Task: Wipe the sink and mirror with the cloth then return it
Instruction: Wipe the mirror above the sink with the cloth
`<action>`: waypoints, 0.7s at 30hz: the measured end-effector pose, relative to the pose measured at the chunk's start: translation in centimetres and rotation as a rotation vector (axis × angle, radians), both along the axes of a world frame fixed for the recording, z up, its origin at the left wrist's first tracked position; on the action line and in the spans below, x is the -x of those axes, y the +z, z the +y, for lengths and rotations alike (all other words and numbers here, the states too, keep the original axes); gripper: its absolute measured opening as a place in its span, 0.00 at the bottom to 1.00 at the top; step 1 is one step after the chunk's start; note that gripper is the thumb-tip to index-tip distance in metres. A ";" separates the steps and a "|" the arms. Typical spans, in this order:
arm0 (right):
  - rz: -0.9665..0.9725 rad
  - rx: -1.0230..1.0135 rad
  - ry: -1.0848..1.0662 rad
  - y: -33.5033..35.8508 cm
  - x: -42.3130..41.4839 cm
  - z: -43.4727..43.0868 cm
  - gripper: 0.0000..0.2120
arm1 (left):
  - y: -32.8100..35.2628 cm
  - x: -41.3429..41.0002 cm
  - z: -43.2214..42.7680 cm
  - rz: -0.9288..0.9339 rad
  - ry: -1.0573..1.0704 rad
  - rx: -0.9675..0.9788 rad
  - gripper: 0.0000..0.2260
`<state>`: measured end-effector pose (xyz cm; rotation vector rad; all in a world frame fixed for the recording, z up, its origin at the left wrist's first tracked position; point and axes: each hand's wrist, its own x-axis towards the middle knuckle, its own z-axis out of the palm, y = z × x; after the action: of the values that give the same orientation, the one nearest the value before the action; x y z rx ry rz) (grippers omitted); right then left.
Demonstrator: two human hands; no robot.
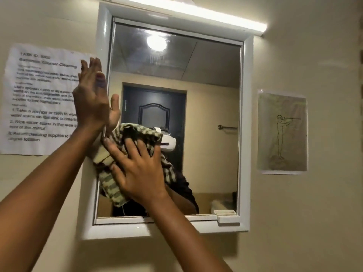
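Observation:
A white-framed mirror [206, 75] hangs on the beige wall straight ahead. My right hand [137, 169] presses a green-and-cream checked cloth [112, 185] flat against the lower left of the glass, fingers spread over it. My left hand [90, 99] lies flat with fingers apart against the mirror's left frame edge, above the cloth, holding nothing. The sink is out of view. The glass reflects both hands and a dark door.
A printed task sheet [39, 99] is taped to the wall left of the mirror. A line drawing [282, 132] hangs to the right. A lit tube lamp [196, 12] runs above the frame. A small white ledge [227, 218] sits at the mirror's lower right.

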<state>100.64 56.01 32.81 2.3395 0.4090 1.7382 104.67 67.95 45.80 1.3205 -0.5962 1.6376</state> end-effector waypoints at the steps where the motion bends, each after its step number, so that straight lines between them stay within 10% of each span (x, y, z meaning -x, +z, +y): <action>1: -0.004 0.028 -0.001 0.3 0.1 -1.3 0.26 | 0.0 -0.3 0.0 -0.003 0.013 -0.012 0.21; 9: -0.230 -0.697 -0.281 5.3 3.1 -17.5 0.25 | 0.4 -1.3 -0.2 0.008 0.077 -0.039 0.22; 21: -0.113 -0.478 0.073 1.9 4.8 -21.2 0.26 | 1.0 -3.9 -0.2 0.050 0.101 0.025 0.25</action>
<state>95.84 34.80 34.70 2.5354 0.0613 2.1912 108.60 67.75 46.83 1.3883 -0.4843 1.6827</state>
